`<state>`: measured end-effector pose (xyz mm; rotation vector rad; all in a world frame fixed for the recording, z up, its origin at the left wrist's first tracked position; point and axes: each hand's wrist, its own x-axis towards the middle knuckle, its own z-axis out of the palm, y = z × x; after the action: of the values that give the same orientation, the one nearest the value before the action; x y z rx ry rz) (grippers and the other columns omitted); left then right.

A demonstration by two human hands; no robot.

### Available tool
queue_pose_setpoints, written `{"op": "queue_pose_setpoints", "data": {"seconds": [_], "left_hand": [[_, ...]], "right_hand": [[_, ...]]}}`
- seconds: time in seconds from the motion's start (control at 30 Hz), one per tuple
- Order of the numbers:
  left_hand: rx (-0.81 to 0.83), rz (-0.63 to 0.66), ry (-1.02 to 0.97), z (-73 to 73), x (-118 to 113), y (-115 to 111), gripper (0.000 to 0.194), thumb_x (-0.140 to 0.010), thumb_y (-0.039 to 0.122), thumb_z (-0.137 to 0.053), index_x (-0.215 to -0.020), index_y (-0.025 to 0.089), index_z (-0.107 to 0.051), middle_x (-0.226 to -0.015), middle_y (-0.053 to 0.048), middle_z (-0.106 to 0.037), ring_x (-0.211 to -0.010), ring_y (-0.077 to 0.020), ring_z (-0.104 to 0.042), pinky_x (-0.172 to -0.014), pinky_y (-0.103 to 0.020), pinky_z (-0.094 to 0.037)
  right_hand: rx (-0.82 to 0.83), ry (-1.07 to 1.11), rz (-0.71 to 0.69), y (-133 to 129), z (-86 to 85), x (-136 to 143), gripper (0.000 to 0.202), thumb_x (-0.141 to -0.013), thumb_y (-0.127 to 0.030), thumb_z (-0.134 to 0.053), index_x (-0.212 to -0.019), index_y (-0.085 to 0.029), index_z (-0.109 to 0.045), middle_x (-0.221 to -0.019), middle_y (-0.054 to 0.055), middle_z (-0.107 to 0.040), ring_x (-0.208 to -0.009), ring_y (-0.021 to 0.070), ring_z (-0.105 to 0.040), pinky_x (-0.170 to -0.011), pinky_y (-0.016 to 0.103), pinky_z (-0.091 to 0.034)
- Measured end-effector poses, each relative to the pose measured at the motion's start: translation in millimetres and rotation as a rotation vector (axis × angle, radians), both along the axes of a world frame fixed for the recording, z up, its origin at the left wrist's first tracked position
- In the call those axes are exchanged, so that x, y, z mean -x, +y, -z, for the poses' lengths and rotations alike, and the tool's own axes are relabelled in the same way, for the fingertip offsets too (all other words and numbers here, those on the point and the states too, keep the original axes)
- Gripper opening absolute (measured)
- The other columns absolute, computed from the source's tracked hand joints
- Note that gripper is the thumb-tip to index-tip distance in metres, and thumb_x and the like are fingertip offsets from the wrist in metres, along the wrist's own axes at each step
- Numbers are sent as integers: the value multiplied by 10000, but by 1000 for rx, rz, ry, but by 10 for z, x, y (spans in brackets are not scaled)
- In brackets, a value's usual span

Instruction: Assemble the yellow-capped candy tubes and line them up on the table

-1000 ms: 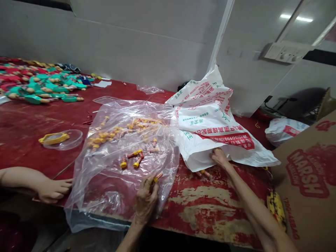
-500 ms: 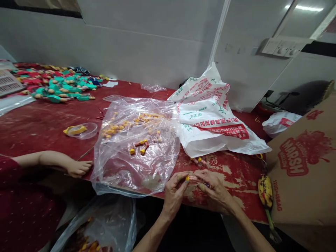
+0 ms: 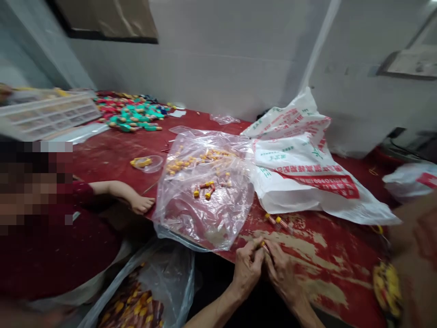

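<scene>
At the table's front edge, my left hand (image 3: 248, 264) and my right hand (image 3: 279, 268) meet, fingers pinched around one small tube with a yellow end (image 3: 263, 244). Most of that tube is hidden by the fingers. Just beyond them, two more yellow-capped tubes (image 3: 280, 222) lie on the red table (image 3: 327, 246). To the left, a clear plastic bag (image 3: 191, 223) is spread flat, with several yellow-capped tubes (image 3: 208, 189) on or in it. A white printed sack (image 3: 300, 173) lies crumpled behind my hands.
A person in dark red sits at the left, a small hand (image 3: 142, 204) on the table edge. An open bag of tubes (image 3: 136, 310) hangs below. Green and red figures (image 3: 136, 116) and a white crate (image 3: 58, 114) lie far left; a banana (image 3: 387, 287) and carton (image 3: 418, 246) are right.
The camera view has swung left, bringing the person and crate further into view. My hands have come closer together, and the tube between them is now mostly covered.
</scene>
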<state>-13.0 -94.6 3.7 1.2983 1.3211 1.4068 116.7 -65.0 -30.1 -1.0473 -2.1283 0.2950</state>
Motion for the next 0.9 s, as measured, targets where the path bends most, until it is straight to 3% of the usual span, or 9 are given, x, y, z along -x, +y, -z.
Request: {"op": "queue_pose_setpoints", "data": {"seconds": [0.1,0.17,0.27,0.37,0.5,0.57,0.63,0.77,0.9], "left_hand": [[-95,-22,216,-71,205,211,219,-813,183,-492,-844,194,-709,-827,-52,-691,-817,-197,-645,-821,-307,-521],[-119,-235,423,-127,462,380,201,-827,163,-484,-818,194,-682,-843,-50,-672,-850,-185,-629,-837,-294,-501],[12,-551,690,-205,968,608,156,-839,168,-492,-895,179,-638,-927,-71,-642,-886,-195,-612,-815,-298,-492],[110,-605,757,-257,1419,809,185,-805,155,-499,-956,150,-606,-1003,-130,-612,-966,-266,-586,-842,-372,-472],[178,-550,857,-187,1765,1093,231,-823,184,-430,-965,82,-582,-1047,-222,-575,-952,-353,-564,-774,-437,-453],[223,-483,1073,-85,1847,1204,271,-868,202,-342,-902,91,-587,-954,-203,-597,-911,-347,-567,-756,-419,-442],[148,-471,1175,30,1859,1243,334,-901,256,-288,-915,100,-583,-908,-179,-604,-889,-330,-571,-751,-397,-436],[-15,-549,1009,215,1673,1124,416,-882,413,-312,-1097,138,-539,-934,-127,-616,-838,-291,-586,-680,-357,-440],[-63,-482,788,311,1429,988,349,-851,469,-373,-975,208,-568,-833,-63,-625,-762,-256,-602,-655,-343,-448]], "right_hand": [[-99,-170,66,226,154,-4,328,-958,-259,-330,-1187,-183,-553,-1044,111,-662,-903,226,-645,-736,348,-538],[-167,-314,135,422,165,2,318,-950,-260,-352,-1158,-176,-578,-991,120,-662,-849,249,-624,-719,381,-503],[-261,-410,216,597,91,44,285,-921,-209,-405,-1128,-168,-596,-1048,135,-648,-920,275,-580,-865,456,-432],[-254,-410,266,556,0,101,268,-891,-165,-452,-1112,-184,-601,-1067,117,-637,-955,263,-550,-953,472,-363],[-262,-346,306,525,-58,63,321,-864,-144,-452,-1158,-182,-577,-1114,110,-606,-1037,257,-509,-977,456,-339],[-265,-351,358,633,-89,-78,353,-864,-141,-437,-1195,-174,-557,-1126,110,-596,-1061,254,-490,-962,433,-354],[-206,-386,444,819,-140,-287,330,-881,-149,-416,-1171,-170,-571,-1117,108,-597,-1048,244,-490,-924,396,-381],[-46,-497,550,1393,-250,-651,288,-888,-131,-389,-1065,-140,-616,-1120,117,-606,-1034,229,-506,-902,352,-402],[-7,-542,519,2061,-342,-688,206,-882,-154,-462,-969,-122,-647,-1012,124,-634,-974,207,-557,-875,323,-427]]}}
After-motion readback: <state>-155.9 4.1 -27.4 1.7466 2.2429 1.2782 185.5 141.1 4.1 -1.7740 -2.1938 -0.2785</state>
